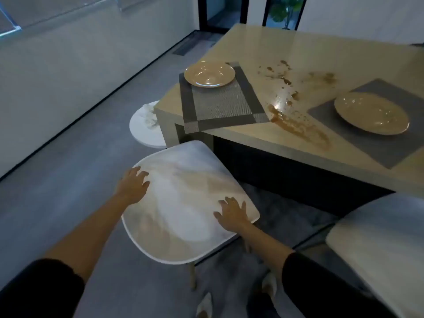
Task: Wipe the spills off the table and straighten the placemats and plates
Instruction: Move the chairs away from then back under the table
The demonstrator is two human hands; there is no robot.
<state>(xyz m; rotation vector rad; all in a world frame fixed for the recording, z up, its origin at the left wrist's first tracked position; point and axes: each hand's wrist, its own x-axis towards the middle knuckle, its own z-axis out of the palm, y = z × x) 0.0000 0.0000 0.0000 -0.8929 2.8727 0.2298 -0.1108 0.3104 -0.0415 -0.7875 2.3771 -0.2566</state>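
A beige table (321, 49) carries brown spills (298, 128) across its middle and near its front edge. A dark woven placemat (220, 106) lies crooked at the left corner, hanging over the edge, with a tan plate (209, 73) on its far end. A grey placemat (330, 113) at the right holds a second tan plate (371, 113). My left hand (133, 185) and my right hand (232, 213) rest flat, fingers spread, on the seat of a white marbled stool (183, 203) in front of the table.
A round white stool (144, 127) stands beside the table's left corner. Another pale seat (378, 237) sits at the right, close to the table. Grey floor stretches to the left; a dark rug lies under the table. My feet show at the bottom.
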